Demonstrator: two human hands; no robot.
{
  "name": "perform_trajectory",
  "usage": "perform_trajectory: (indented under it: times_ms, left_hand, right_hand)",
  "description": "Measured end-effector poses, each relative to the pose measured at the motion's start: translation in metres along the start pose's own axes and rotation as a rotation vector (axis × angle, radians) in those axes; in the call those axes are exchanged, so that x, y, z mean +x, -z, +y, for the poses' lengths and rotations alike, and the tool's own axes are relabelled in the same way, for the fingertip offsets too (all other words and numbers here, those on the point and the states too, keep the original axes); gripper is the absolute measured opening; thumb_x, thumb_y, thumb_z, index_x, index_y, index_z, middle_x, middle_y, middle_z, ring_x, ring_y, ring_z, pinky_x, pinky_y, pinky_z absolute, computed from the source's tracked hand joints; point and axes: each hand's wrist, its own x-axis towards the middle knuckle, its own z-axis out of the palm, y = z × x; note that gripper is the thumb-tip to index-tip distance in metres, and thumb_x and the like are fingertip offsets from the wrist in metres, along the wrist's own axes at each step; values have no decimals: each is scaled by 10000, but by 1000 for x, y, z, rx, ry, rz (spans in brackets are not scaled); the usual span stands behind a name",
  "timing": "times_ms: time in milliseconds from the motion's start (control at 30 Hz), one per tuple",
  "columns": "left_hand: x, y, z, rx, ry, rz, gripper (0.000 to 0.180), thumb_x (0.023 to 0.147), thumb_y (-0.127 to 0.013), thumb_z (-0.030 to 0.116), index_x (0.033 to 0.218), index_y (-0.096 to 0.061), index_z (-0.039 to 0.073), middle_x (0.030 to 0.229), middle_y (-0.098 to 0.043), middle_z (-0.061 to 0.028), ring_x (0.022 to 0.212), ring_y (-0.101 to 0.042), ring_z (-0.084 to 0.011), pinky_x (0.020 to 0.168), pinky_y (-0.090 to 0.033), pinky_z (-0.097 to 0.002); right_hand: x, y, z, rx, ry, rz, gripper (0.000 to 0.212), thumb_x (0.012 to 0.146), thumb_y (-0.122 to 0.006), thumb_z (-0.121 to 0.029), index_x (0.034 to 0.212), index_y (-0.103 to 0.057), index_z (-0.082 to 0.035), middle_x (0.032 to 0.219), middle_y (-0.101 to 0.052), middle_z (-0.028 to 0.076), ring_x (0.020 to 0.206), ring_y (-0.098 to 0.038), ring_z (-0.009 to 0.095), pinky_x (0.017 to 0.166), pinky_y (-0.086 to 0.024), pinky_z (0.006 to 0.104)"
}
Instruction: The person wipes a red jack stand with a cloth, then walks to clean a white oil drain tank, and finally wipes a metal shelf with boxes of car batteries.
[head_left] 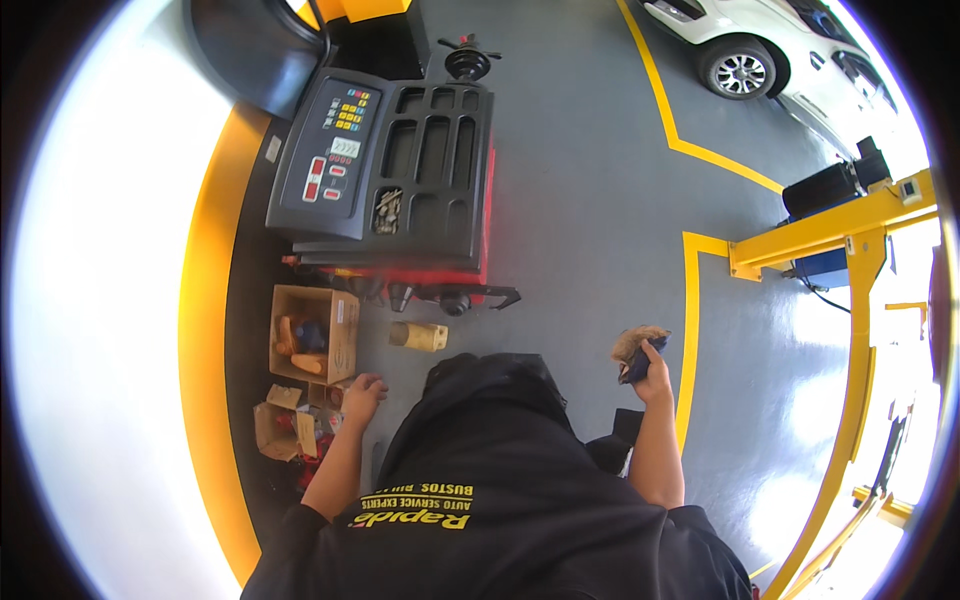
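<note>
My right hand is closed around a crumpled rag, light brown on top and dark blue below, held out to my right above the floor. On the other side, my left hand hangs with loosely bent fingers, and I see nothing in it. It is nearest to an open cardboard box holding orange and dark blue items. A smaller torn carton with red things around it lies beside my left forearm. Ahead of that hand, a yellowish container lies on the floor.
A wheel balancer with button panel and moulded tray stands ahead left, metal pieces in one compartment. The yellow-and-black wall runs along the left. At right stands a yellow lift frame; beyond it is a white vehicle. Yellow lines mark the grey floor.
</note>
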Motion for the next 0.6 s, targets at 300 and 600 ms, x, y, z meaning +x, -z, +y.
perform_trajectory:
  times_ms: [300, 600]
  left_hand:
    - [64, -59, 76, 341, 278, -369, 365, 927, -592, 257, 1232, -615, 59, 1049, -726, -122, 891, -706, -229, 732, -545, -389]
    - [142, -173, 220, 493, 427, -718, 450, 963, -582, 346, 1323, -544, 78, 1188, -693, -112, 992, -682, -252, 857, -516, -409]
  right_hand:
    - [-4, -8, -82, 116, 159, -87, 346, 948, -670, -223, 1210, -551, -31, 1075, -647, 115, 936, -650, 284, 754, -543, 431]
    - [49, 78, -117, -441, 142, 272, 177, 889, -605, 33, 1046, -589, -45, 836, -638, 97, 761, -666, 229, 635, -559, 396]
